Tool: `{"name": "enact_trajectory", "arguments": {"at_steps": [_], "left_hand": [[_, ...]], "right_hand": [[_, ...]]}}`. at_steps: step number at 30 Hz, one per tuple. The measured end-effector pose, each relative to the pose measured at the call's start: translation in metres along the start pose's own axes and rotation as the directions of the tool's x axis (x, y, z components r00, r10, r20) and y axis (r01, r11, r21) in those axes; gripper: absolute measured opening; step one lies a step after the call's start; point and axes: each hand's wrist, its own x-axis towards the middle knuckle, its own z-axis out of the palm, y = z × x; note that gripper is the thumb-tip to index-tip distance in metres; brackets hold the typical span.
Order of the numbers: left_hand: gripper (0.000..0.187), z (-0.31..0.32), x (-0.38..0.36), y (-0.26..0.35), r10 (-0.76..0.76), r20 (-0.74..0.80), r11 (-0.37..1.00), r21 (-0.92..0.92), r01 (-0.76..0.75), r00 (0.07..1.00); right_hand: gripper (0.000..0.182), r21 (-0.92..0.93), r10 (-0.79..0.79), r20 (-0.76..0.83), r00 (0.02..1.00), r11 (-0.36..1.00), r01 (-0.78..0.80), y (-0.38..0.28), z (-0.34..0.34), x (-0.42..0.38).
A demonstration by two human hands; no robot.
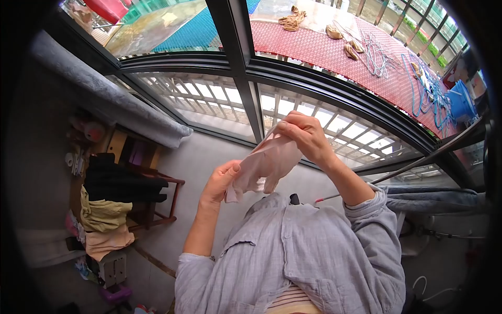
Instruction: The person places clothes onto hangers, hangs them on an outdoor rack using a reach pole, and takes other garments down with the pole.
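A thin pale pink piece of cloth [267, 163], perhaps a small garment, is stretched at a slant in front of my chest. Its lower left corner is pinched in my left hand [220, 182], thumb on top. Higher up and to the right, my right hand [304, 137] grips the upper edge, fingers closed over the fabric. The cloth hangs in loose folds between the two hands, with an uneven lower edge. Its exact kind I cannot make out.
Dark-framed windows [240, 68] stand ahead; outside lie a red mat [324, 49] with cords and brown cloths, and a blue bucket [461, 102]. At left are a curtain [110, 86] and folded clothes [107, 209] by a wooden stool [172, 201]. Jeans [429, 200] hang right, near a pole [418, 162].
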Motion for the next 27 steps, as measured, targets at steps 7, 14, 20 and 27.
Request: {"name": "enact_trajectory", "arguments": {"at_steps": [7,14,20,27], "left_hand": [[0.028,0.016,0.025,0.003,0.156,-0.121,0.948,0.296,-0.114,0.980],[0.017,0.058,0.024,0.008,0.599,-0.186,0.436,0.892,-0.122,0.779],[0.019,-0.019,0.065,-0.073,0.735,-0.269,0.341,0.940,0.002,0.622],[0.040,-0.118,0.020,0.004,0.226,-0.394,0.911,0.410,-0.050,0.891]], "right_hand": [[0.013,-0.087,-0.138,0.131,0.982,0.985,0.151,-0.010,0.046,-0.002],[0.010,-0.140,-0.144,0.029,0.989,0.979,0.147,-0.005,0.044,-0.007],[0.006,-0.278,-0.357,0.049,0.933,0.892,0.356,-0.018,0.037,-0.009],[0.010,-0.688,-0.243,0.344,0.907,0.592,0.419,0.045,-0.013,0.005]]}}
